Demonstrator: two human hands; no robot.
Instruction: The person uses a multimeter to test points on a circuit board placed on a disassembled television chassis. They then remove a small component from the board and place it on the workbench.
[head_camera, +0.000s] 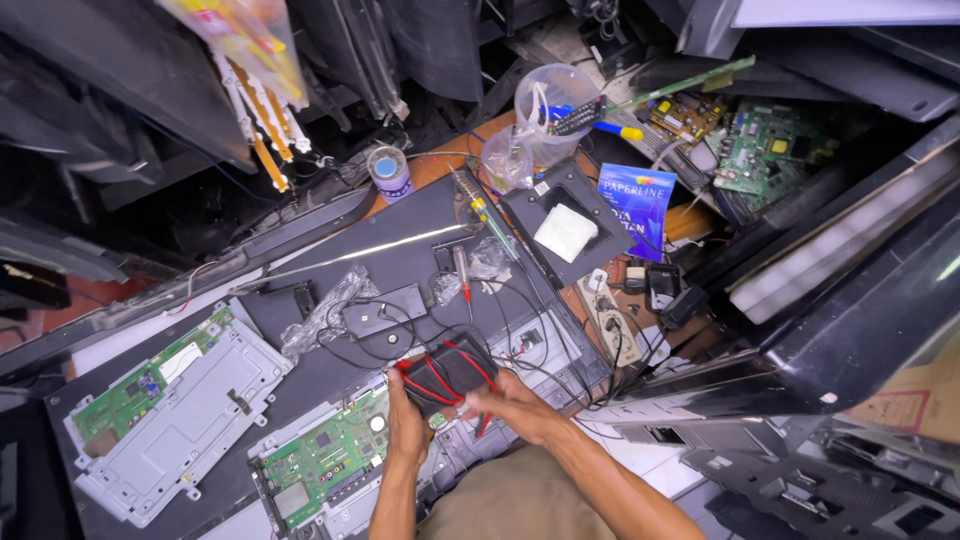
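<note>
My left hand (405, 418) grips the left end of a small black box-shaped meter (447, 377) wrapped with red and black leads. My right hand (512, 406) pinches a red lead at the meter's lower right side. Both hands hover above the back of a dismantled flat television (330, 380), just over a green circuit board (325, 455) in a metal frame. A second green board under a grey metal shield (170, 410) lies to the left.
A clear plastic tub of tools (556, 105), a small blue-capped jar (389, 172), a screwdriver (492, 222), a blue paper packet (636, 205), a power strip (612, 318) and loose green boards (765, 145) crowd the back and right. Dark television panels surround the bench.
</note>
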